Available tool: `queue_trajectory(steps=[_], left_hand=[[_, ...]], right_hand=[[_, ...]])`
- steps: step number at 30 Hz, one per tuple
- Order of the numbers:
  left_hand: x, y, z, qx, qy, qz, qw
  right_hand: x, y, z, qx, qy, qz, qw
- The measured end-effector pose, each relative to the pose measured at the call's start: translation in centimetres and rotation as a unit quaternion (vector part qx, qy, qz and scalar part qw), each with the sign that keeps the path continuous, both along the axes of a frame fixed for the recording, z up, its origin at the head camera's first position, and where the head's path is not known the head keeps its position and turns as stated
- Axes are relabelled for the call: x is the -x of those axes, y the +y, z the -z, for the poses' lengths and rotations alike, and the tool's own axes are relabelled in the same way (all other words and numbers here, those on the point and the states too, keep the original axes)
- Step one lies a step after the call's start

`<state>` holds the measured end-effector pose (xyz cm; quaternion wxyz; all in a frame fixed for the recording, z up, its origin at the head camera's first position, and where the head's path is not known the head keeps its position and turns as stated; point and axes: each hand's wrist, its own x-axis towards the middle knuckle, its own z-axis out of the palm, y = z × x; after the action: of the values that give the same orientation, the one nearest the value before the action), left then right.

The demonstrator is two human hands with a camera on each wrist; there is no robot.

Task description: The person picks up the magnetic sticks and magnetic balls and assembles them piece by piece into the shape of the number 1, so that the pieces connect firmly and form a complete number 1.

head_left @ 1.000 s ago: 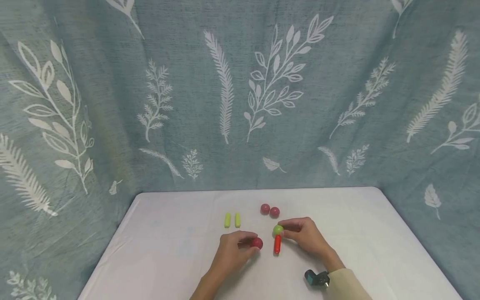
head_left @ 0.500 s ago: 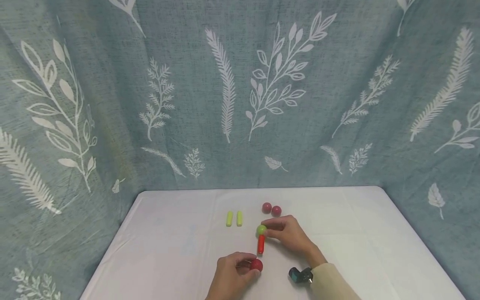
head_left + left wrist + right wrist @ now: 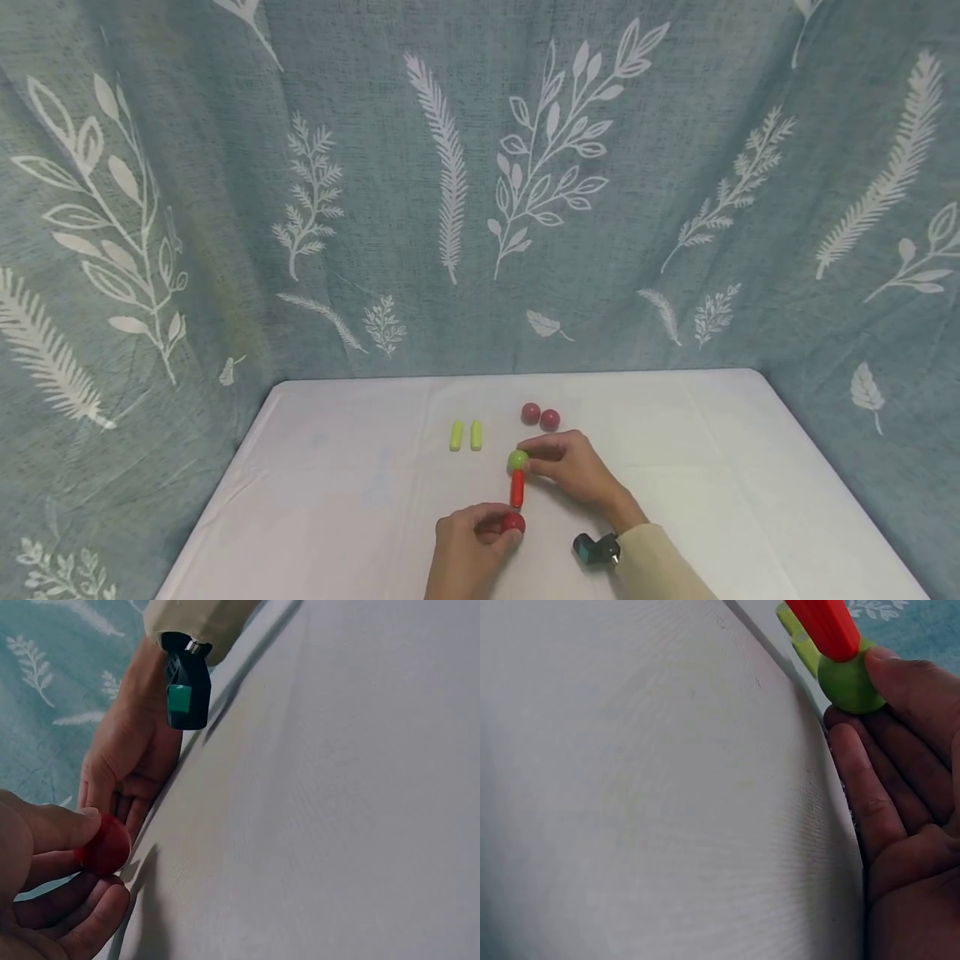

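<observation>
My right hand (image 3: 573, 471) pinches a green ball (image 3: 517, 460) between thumb and fingers. A short red stick (image 3: 517, 490) extends from that ball toward me; in the right wrist view the stick (image 3: 829, 628) meets the green ball (image 3: 851, 684). My left hand (image 3: 467, 550) holds a dark red ball (image 3: 513, 522) by thumb and fingertips, close to the near end of the stick. From the left wrist, the red ball (image 3: 106, 846) shows between thumb and fingers, with the right hand (image 3: 131, 746) behind it and the red stick hidden.
Two yellow-green sticks (image 3: 456, 436) lie side by side on the white tabletop (image 3: 360, 500), left of the hands. Behind the right hand are two red balls (image 3: 531, 413). A dark device (image 3: 596, 550) is fixed at the right wrist. Patterned blue-green curtain (image 3: 480, 333) encloses the table's back and sides.
My right hand has moved left with the green ball and red stick. My left hand has come nearer to me, bringing the red ball from beside the stick to its near end.
</observation>
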<state>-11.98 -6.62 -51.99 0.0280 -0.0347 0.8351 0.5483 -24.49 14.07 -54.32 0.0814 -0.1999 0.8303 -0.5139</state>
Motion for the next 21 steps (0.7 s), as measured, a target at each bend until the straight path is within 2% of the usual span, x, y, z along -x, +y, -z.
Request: queue_trajectory(steps=[5, 13, 21], left_hand=[[0.4, 0.4, 0.1, -0.002, -0.018, -0.013, 0.9998], [0.7, 0.8, 0.2, 0.011, -0.013, -0.037, 0.9992], [0.9, 1.3, 0.2, 0.018, -0.028, -0.054, 0.998]], right_hand=[[-0.1, -0.1, -0.1, 0.001, -0.003, 0.0, 1.0], [-0.3, -0.1, -0.1, -0.001, -0.003, 0.003, 1.0], [-0.3, -0.2, 0.1, 0.003, 0.003, 0.003, 1.0]])
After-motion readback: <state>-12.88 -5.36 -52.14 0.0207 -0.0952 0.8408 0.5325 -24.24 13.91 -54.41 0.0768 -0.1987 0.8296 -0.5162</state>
